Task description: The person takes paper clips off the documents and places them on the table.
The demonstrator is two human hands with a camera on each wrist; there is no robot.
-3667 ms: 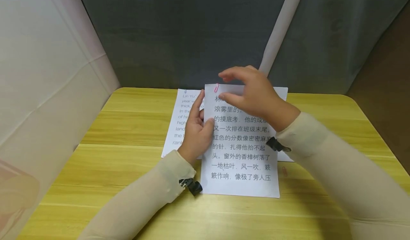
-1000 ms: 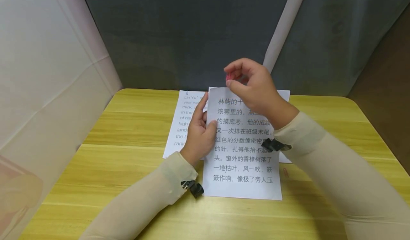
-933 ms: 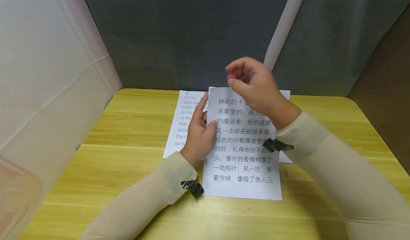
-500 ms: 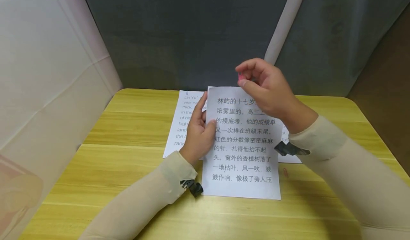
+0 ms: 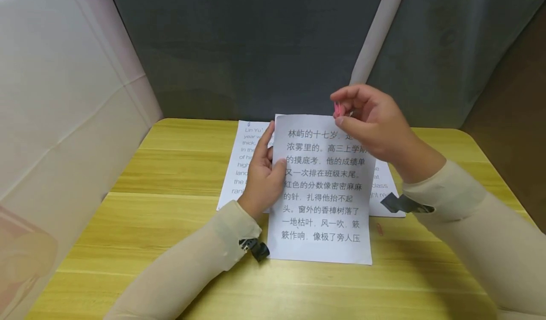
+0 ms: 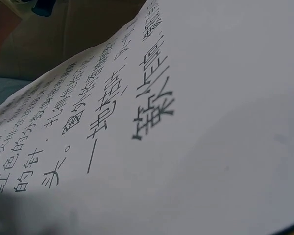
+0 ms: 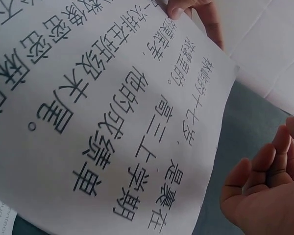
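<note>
A white sheet with Chinese print (image 5: 322,196) lies tilted on the yellow wooden table (image 5: 170,225). My left hand (image 5: 273,151) grips its left edge, thumb on top; in the left wrist view the sheet (image 6: 196,122) fills the frame. My right hand (image 5: 339,107) hovers over the sheet's top right corner and pinches a small pink paper clip (image 5: 338,110) between thumb and forefinger. The right wrist view shows the sheet (image 7: 112,122), the left hand's fingertips (image 7: 196,14) at its far edge, and my right hand's curled fingers (image 7: 264,186); the clip is hidden there.
Under the Chinese sheet lies a sheet with English print (image 5: 245,163), a blue clip (image 5: 249,123) at its top. Another printed sheet (image 5: 384,192) shows at the right. A red clip (image 5: 378,228) lies on the table. A grey curtain and a white panel close the back and left.
The pink clip, earlier on the sheet's top left edge, came off in my right hand, which then moved to the right with it. The left hand kept its hold.
</note>
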